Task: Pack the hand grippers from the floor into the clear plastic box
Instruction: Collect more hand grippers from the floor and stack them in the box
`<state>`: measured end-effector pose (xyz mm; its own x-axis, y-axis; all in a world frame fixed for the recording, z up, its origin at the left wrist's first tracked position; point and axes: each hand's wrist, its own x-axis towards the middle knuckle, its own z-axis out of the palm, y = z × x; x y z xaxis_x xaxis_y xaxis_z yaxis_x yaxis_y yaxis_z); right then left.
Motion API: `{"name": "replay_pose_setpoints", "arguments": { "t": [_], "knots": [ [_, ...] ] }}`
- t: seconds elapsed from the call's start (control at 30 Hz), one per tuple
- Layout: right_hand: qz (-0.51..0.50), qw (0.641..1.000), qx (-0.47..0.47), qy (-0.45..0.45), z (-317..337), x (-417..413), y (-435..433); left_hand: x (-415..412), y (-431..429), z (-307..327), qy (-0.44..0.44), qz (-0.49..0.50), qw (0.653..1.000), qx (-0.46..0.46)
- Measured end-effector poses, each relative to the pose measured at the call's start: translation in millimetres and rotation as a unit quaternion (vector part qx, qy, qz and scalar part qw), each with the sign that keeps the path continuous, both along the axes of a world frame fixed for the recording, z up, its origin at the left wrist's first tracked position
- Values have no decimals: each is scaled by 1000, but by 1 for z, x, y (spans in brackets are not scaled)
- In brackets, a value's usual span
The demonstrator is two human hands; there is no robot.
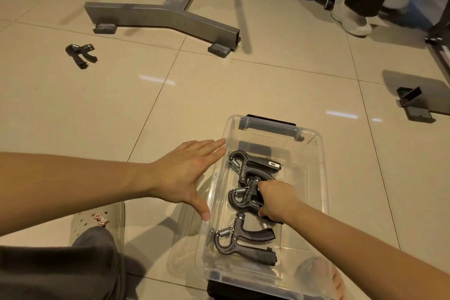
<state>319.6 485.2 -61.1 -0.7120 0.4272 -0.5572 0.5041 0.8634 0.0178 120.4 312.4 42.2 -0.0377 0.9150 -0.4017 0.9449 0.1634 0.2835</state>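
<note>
Box of clear plastic had the right hand curled round the middle hand gripper inside, left hand spread flat along its left rim.

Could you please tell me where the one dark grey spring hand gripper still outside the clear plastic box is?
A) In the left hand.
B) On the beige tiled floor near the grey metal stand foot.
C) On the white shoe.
B: the dark grey spring hand gripper lies on the beige tiled floor at far left, near the grey metal stand foot; the left hand is open and empty.
</note>
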Motion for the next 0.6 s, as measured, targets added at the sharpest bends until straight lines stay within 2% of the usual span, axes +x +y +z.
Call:
{"name": "replay_pose_setpoints", "arguments": {
  "t": [0.37, 0.5, 0.6],
  "knots": [
    [-11, 1000, -12, 20, 4, -1, 0, 5, -10, 2, 0, 25, 1000, 15],
    [-54, 992, -39, 109, 26, -6, 1, 9, -26, 4, -24, 49, 998, 29],
    [-120, 968, -105, 192, 55, -15, -2, 4, -34, 13, -29, 65, 997, 35]
  ]
}}
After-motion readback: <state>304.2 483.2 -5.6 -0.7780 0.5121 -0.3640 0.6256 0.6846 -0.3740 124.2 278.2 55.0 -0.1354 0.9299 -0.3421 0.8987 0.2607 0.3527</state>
